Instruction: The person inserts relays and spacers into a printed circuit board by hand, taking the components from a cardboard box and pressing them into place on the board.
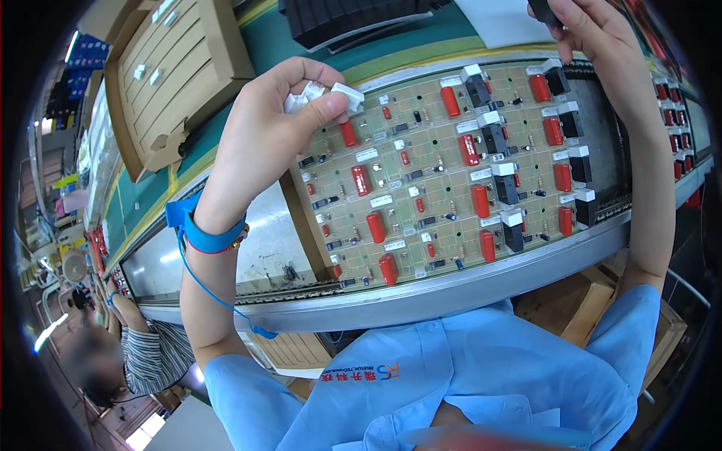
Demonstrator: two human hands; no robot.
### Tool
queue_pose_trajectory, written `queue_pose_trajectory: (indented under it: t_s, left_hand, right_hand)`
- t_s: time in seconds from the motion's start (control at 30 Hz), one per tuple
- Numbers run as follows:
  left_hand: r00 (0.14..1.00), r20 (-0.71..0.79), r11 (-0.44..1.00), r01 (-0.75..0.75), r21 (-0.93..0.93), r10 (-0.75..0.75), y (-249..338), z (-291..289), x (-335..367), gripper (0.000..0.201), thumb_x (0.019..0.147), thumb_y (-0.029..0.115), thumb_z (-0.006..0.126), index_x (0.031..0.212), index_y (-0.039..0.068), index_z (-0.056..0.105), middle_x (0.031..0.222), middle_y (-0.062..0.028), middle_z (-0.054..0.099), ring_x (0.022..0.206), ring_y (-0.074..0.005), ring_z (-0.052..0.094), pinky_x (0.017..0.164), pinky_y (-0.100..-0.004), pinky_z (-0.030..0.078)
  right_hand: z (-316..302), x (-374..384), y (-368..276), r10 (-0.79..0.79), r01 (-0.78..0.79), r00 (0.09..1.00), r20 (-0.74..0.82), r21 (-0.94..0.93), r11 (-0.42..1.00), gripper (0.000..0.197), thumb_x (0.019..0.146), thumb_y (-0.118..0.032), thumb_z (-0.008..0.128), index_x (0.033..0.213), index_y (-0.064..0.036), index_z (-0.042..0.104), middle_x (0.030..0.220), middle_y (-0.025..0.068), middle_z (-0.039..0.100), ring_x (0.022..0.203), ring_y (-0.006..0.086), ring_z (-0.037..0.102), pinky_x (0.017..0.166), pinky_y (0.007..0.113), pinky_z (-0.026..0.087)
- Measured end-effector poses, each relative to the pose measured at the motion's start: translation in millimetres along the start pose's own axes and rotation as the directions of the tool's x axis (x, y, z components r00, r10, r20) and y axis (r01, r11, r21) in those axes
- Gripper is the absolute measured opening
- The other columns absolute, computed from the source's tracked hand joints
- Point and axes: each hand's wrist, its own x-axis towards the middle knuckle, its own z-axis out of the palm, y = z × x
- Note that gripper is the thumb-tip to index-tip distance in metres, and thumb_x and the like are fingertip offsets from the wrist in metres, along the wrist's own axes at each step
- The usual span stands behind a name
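Note:
My left hand [274,124] is closed around several small white plastic parts [348,95], one of them pinched between thumb and forefinger above the far left corner of a circuit board panel [444,203]. At the far right my right hand [602,34] grips a black block-shaped component [543,10], partly cut off by the picture's edge. The panel carries rows of red capacitors [362,180], with small resistors among them. Black blocks [494,138] and white parts [488,119] stand on its middle and right columns. A blue wrist strap [214,239] with a cord circles my left wrist.
The panel lies on a conveyor with metal rails [421,301]. Beyond it are a cardboard box [162,83] with a few white parts and a stack of black trays [350,22] on a green bench. More boards [673,124] lie farther right. Another person [154,353] works at left.

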Motion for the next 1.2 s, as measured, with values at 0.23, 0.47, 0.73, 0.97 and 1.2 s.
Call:
queue_pose_trajectory:
  t_s: [0.23, 0.47, 0.73, 0.97, 1.2]
  left_hand:
    - [0.964, -0.071, 0.825, -0.180, 0.536, 0.257, 7, 21, 15, 0.018, 0.084, 0.019, 0.066, 0.094, 0.004, 0.064, 0.066, -0.0159, 0.061, 0.055, -0.0291, 0.058, 0.055, -0.0374, 0.045]
    - [0.942, -0.047, 0.756, -0.237, 0.610, 0.333, 7, 26, 19, 0.015, 0.085, 0.019, 0.065, 0.091, 0.005, 0.064, 0.060, -0.0153, 0.059, 0.055, -0.0313, 0.058, 0.055, -0.0385, 0.045]
    - [0.912, -0.045, 0.668, -0.265, 0.695, 0.408, -2, 31, 12, 0.016, 0.085, 0.022, 0.066, 0.093, 0.009, 0.061, 0.058, -0.0116, 0.058, 0.058, -0.0308, 0.060, 0.054, -0.0397, 0.045]
    - [0.880, -0.092, 0.699, -0.302, 0.648, 0.465, -17, 32, 13, 0.016, 0.084, 0.022, 0.067, 0.093, 0.010, 0.061, 0.062, -0.0108, 0.060, 0.058, -0.0299, 0.060, 0.054, -0.0394, 0.045]
    - [0.848, -0.096, 0.679, -0.344, 0.648, 0.521, -23, 34, 17, 0.017, 0.083, 0.022, 0.069, 0.093, 0.011, 0.061, 0.063, -0.0105, 0.060, 0.058, -0.0282, 0.061, 0.052, -0.0372, 0.045]
  right_hand:
    - [11, -21, -7, 0.146, -0.141, 0.987, -0.065, 0.068, 0.988, 0.032, 0.093, -0.018, 0.058, 0.117, 0.0017, 0.057, 0.098, 0.0071, 0.057, 0.069, 0.0063, 0.057, 0.058, 0.018, 0.050]
    - [-12, -11, 13, -0.061, 0.056, 0.993, 0.098, 0.051, 0.997, 0.035, 0.092, -0.022, 0.059, 0.117, 0.0026, 0.057, 0.101, 0.0082, 0.058, 0.076, 0.0067, 0.058, 0.059, 0.018, 0.052]
    - [0, -8, 20, -0.068, 0.064, 0.990, 0.127, 0.034, 0.997, 0.035, 0.091, -0.022, 0.060, 0.116, 0.0029, 0.057, 0.100, 0.0086, 0.058, 0.075, 0.0072, 0.060, 0.060, 0.018, 0.054]
    - [9, -16, 4, 0.027, -0.043, 0.984, 0.179, 0.086, 0.995, 0.036, 0.089, -0.017, 0.064, 0.116, 0.0046, 0.056, 0.096, 0.0096, 0.061, 0.071, 0.0089, 0.063, 0.060, 0.019, 0.056]
    - [15, -15, 6, 0.150, -0.172, 0.969, 0.195, 0.098, 0.980, 0.038, 0.085, -0.012, 0.069, 0.115, 0.0070, 0.056, 0.091, 0.0110, 0.066, 0.072, 0.0108, 0.066, 0.061, 0.020, 0.057]
